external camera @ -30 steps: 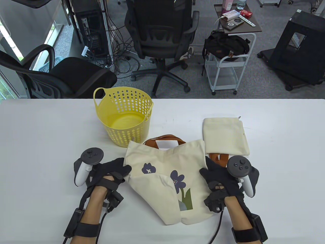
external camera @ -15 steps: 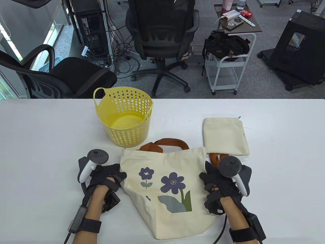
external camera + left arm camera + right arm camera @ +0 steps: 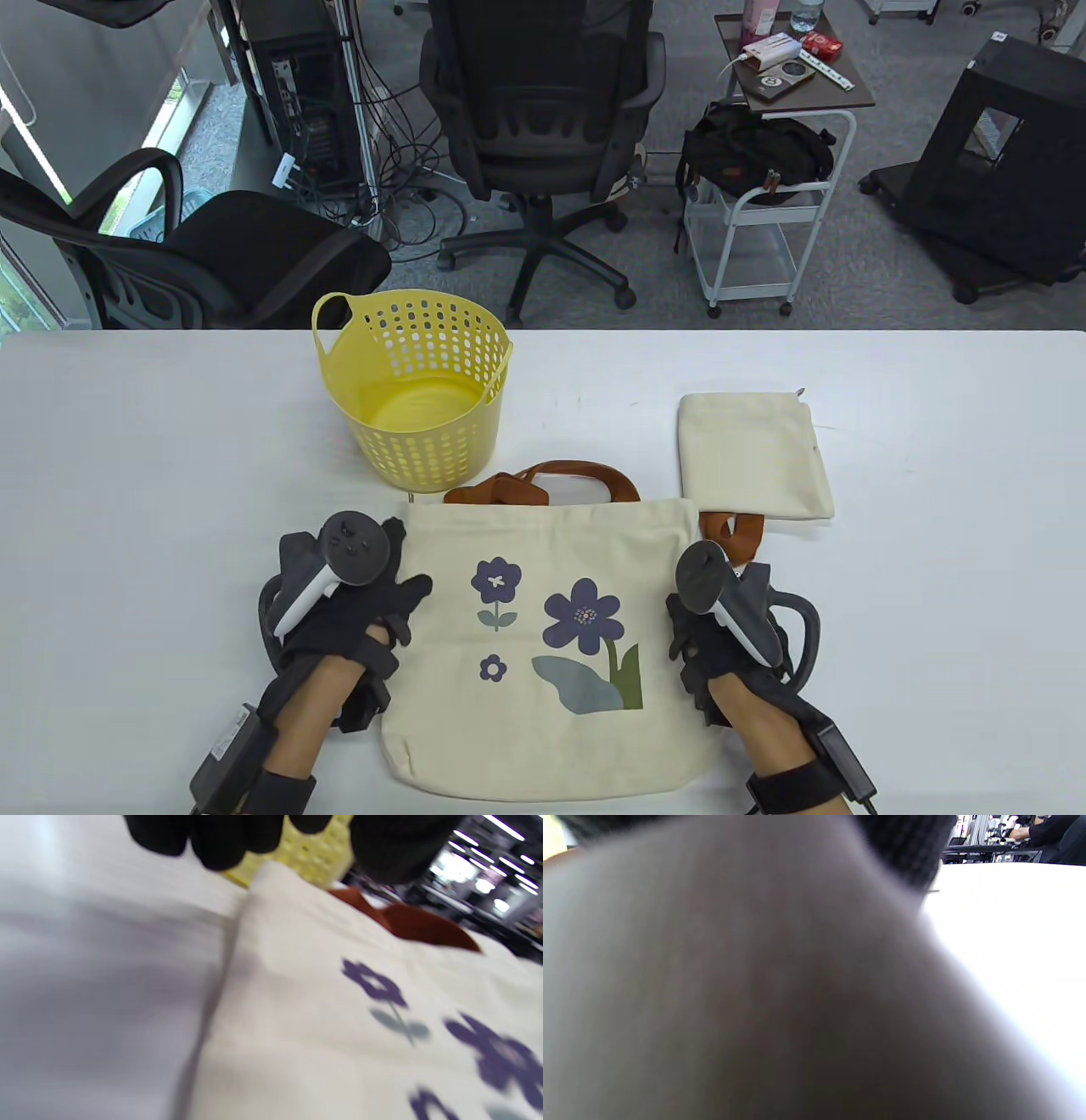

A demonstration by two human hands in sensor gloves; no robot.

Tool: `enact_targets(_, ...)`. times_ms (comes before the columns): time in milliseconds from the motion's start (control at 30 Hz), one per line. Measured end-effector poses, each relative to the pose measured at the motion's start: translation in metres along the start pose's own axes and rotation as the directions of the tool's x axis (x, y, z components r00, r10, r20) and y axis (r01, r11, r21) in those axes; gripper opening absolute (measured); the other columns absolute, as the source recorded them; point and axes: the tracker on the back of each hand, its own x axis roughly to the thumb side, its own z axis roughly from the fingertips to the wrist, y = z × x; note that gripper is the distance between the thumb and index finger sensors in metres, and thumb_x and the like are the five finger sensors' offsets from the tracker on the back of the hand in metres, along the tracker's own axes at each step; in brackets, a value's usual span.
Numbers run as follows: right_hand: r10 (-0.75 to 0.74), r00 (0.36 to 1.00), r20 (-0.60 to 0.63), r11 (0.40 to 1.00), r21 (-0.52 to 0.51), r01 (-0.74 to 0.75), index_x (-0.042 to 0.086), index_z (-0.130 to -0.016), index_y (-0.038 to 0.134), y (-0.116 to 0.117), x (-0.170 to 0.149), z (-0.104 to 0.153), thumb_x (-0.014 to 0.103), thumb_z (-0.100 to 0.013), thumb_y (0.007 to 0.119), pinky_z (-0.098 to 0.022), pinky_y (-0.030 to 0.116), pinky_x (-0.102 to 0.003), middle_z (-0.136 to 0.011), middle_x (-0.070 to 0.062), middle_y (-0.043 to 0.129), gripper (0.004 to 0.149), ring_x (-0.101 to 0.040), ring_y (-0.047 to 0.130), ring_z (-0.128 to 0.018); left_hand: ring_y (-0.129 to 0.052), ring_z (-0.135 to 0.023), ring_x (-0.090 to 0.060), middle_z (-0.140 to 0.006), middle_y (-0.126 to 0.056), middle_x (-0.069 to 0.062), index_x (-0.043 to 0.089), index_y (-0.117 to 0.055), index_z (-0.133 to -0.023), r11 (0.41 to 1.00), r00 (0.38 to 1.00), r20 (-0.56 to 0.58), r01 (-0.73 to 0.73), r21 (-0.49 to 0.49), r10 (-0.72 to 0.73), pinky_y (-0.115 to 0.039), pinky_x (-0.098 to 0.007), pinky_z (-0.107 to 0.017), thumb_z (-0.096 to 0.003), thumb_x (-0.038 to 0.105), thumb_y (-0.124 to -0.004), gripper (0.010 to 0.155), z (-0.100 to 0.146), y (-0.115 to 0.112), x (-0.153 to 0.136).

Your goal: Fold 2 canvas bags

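Flanking flowered bag [image 3: 543, 645], both hands

Two canvas bags [image 3: 543, 645] [image 3: 753, 458], one yellow basket [image 3: 416, 390], two gloved hands [image 3: 348, 611] [image 3: 721, 628].

Yellow perforated basket [image 3: 416, 395] upright on white table [image 3: 127, 475]; office chairs [image 3: 543, 110] behind.

Beyond the white table [image 3: 170, 441] — grey carpet [image 3: 662, 280], two black office chairs [image 3: 543, 110], a white cart [image 3: 755, 229].
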Motion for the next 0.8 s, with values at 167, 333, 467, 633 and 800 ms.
enact_targets(167, 0.061, 0.998, -0.004, 0.998, -0.017, -0.061, 0.014, -0.096, 0.070, 0.003, 0.004, 0.001, 0.040, -0.043, 0.091, -0.021, 0.094, -0.027, -0.072, -0.010, 0.099, 0.063, -0.019, 0.110, -0.041, -0.021, -0.110, -0.048, -0.115, -0.014, -0.013, 0.026, -0.032, -0.108, 0.937, 0.984, 0.157, 0.136, -0.322, -0.089, -0.030, -0.068, -0.077, -0.0406, 0.056, -0.079, 0.087, 0.027, -0.045, 0.007)
enact_targets(333, 0.114, 0.993, -0.005, 0.993, -0.021, -0.114, 0.012, -0.096, 0.071, 0.009, 0.006, 0.002, 0.039, -0.043, 0.091, -0.022, 0.096, -0.027, -0.072, -0.011, 0.100, 0.063, -0.019, 0.111, -0.042, 0.010, -0.101, -0.047, -0.105, 0.013, -0.006, 0.031, -0.009, -0.103, 0.807, 0.951, 0.184, 0.308, -0.504, -0.248, -0.011, -0.066, -0.075, -0.0399, 0.058, -0.076, 0.096, 0.030, -0.086, 0.008)
enact_targets(467, 0.268, 0.961, -0.061, 0.963, 0.024, -0.267, 0.013, -0.101, 0.063, -0.003, 0.008, 0.003, 0.047, -0.044, 0.086, -0.038, 0.092, -0.036, -0.088, -0.013, 0.089, 0.070, -0.026, 0.105, -0.062, 0.010, -0.101, -0.048, -0.104, 0.016, -0.007, 0.031, -0.003, -0.101, 0.809, 0.917, 0.197, 0.398, -0.433, -0.346, -0.011, -0.067, -0.075, -0.0397, 0.059, -0.075, 0.098, 0.034, -0.093, 0.012)
enact_targets(633, 0.247, 0.969, 0.008, 0.964, -0.101, -0.245, 0.025, -0.106, 0.054, -0.026, 0.034, -0.009, 0.048, -0.046, 0.085, -0.059, 0.079, -0.048, -0.107, -0.011, 0.069, 0.072, -0.035, 0.084, -0.090, 0.012, -0.100, -0.049, -0.103, 0.017, -0.010, 0.031, -0.001, -0.100, 0.806, 0.916, 0.199, 0.401, -0.436, -0.349, -0.009, -0.067, -0.075, -0.0395, 0.059, -0.073, 0.098, 0.034, -0.095, 0.012)
enact_targets(800, 0.227, 0.968, 0.111, 0.969, -0.121, -0.214, 0.030, -0.106, 0.053, -0.035, 0.090, -0.050, 0.045, -0.045, 0.086, -0.071, 0.068, -0.052, -0.114, -0.007, 0.055, 0.071, -0.035, 0.066, -0.102, 0.011, -0.100, -0.048, -0.103, 0.016, -0.010, 0.031, -0.001, -0.100, 0.808, 0.915, 0.199, 0.404, -0.428, -0.352, -0.010, -0.067, -0.075, -0.0396, 0.059, -0.072, 0.098, 0.034, -0.096, 0.011)
